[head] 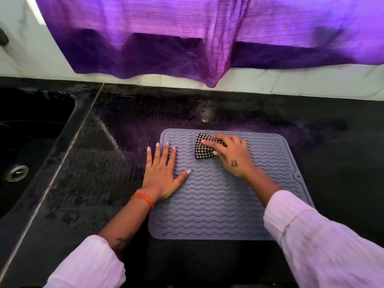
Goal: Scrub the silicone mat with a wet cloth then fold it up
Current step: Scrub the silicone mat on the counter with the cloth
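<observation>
I am pressing my left hand [161, 173] flat, fingers spread, on the left edge of the mat [224, 194] lying on the counter [332, 142], while my right hand [230, 155] is gripping the cloth [202, 150] against its far middle.

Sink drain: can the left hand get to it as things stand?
Probably yes. The left hand lies flat and empty on the mat's left edge, and only bare black counter and open sink basin separate it from the drain. Actual reach is uncertain.
</observation>
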Demonstrator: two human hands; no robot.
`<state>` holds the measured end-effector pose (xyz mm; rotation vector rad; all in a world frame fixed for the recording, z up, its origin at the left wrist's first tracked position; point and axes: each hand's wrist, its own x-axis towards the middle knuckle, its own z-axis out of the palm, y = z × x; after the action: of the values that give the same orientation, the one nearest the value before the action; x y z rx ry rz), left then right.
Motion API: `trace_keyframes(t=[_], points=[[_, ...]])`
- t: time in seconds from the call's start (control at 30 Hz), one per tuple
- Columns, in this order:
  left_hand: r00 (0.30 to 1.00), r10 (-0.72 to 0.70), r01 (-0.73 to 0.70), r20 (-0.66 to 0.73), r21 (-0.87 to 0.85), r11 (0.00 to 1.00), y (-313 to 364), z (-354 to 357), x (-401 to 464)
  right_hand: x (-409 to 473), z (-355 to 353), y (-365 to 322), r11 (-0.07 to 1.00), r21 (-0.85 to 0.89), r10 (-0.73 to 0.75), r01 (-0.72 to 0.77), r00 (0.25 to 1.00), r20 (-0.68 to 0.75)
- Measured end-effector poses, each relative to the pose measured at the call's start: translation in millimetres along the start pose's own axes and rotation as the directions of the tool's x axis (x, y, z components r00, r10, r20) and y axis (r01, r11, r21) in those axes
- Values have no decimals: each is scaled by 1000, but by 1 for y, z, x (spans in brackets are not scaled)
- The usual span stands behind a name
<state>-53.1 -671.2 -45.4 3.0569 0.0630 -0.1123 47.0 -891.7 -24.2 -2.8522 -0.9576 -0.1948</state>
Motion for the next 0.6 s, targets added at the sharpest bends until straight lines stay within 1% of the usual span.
trace_keyframes(t=[0.07, 0.1, 0.17, 0.2, 0.23, 0.3, 0.37, 0.43, 0.47, 0.57, 0.6], points=[[1000, -4, 4, 14, 0, 1000, 1, -1, 0, -3, 8, -2, 999, -49, 2, -2, 1000, 19], [1000, -6, 6, 18, 0, 1000, 0, -1, 0, -1, 8, 0, 999, -37, -18, 19, 999, 39], [1000, -3, 3, 25, 6, 1000, 1, -2, 0, 9, -1, 8, 998, 36, -62, 59, 993, 99], [1000, -3, 3, 23, 8, 1000, 1, -2, 0, 17, -6, 12, 995, 73, -75, 68, 991, 111], [1000, -3, 3, 19, 7, 1000, 1, -2, 0, 23, -8, 15, 994, 93, -72, 63, 993, 90], [1000, -1, 1, 15, 6, 1000, 1, -2, 0, 29, -5, 15, 997, 80, -6, 5, 1000, 12], [1000, 1, -1, 20, 3, 1000, 1, -2, 0, 25, 5, 9, 997, 35, 71, -71, 997, 14], [1000, -4, 4, 21, 0, 1000, 1, -2, 1, 21, 13, 6, 997, -22, 81, -80, 997, 12], [1000, -5, 5, 22, 3, 1000, 1, -2, 0, 23, 11, 7, 998, -19, 67, -66, 997, 25], [1000, -5, 5, 19, 4, 1000, 2, -3, 0, 36, 0, 19, 995, 94, 24, -34, 994, 103], [1000, -6, 6, 16, 3, 1000, 2, -3, 0, 38, -2, 24, 990, 123, 57, -68, 994, 90]])
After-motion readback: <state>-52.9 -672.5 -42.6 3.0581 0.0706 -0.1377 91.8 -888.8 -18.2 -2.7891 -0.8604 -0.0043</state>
